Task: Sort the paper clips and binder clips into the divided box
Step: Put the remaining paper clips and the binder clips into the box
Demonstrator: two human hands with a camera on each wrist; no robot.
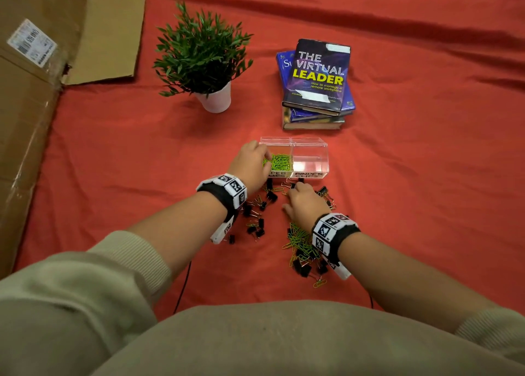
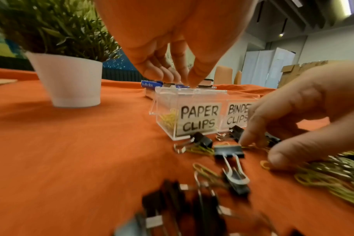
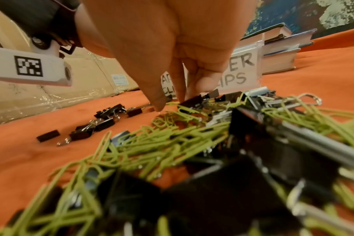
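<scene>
The clear divided box (image 1: 309,173) stands on the red cloth, labelled PAPER CLIPS (image 2: 198,119) and BINDER CLIPS. Green paper clips (image 1: 279,161) fill its left compartment; the right one (image 1: 309,162) holds nothing. My left hand (image 1: 264,162) hovers over the left compartment, fingertips (image 2: 193,79) bunched and pointing down, with nothing visible between them. My right hand (image 1: 289,198) is down on the mixed pile in front of the box. Its index fingertip (image 3: 180,95) touches a black binder clip (image 3: 192,100), and its thumb (image 2: 277,158), held apart, rests on loose paper clips (image 2: 329,174).
Black binder clips (image 1: 255,225) lie scattered near my left wrist, and a tangle of green paper clips and binder clips (image 1: 301,247) lies under my right wrist. Behind the box are a potted plant (image 1: 204,63) and stacked books (image 1: 318,82). A cardboard box (image 1: 34,91) lies at left.
</scene>
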